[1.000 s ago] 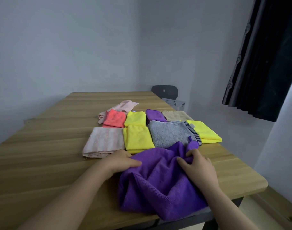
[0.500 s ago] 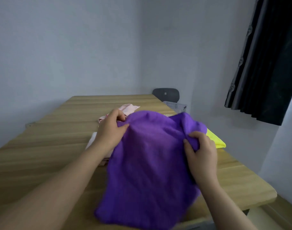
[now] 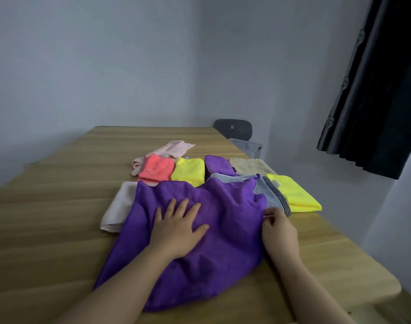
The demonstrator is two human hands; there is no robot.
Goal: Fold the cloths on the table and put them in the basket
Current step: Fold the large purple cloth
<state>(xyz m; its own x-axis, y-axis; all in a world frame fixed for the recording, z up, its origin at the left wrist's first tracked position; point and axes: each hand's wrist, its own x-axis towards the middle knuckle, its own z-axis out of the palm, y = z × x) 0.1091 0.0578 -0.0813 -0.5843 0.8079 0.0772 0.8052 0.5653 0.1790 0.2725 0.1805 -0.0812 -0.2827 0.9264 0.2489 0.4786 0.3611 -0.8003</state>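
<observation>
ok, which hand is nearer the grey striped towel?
Right. The right hand pinches the purple cloth right beside the grey striped towel; the left hand lies flat mid-cloth, farther away.

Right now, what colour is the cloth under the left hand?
The cloth is purple; head view.

The left hand (image 3: 178, 226) lies palm down just left of the frame's centre, its fingers straight and spread, pressing flat on the purple cloth (image 3: 223, 258). Its bare forearm (image 3: 111, 293) runs in from the lower left corner. The right hand (image 3: 279, 232), right of centre, has its fingers curled and pinches that cloth's right edge between thumb and fingertips, while its bare forearm reaches up from the bottom edge at lower right.
</observation>
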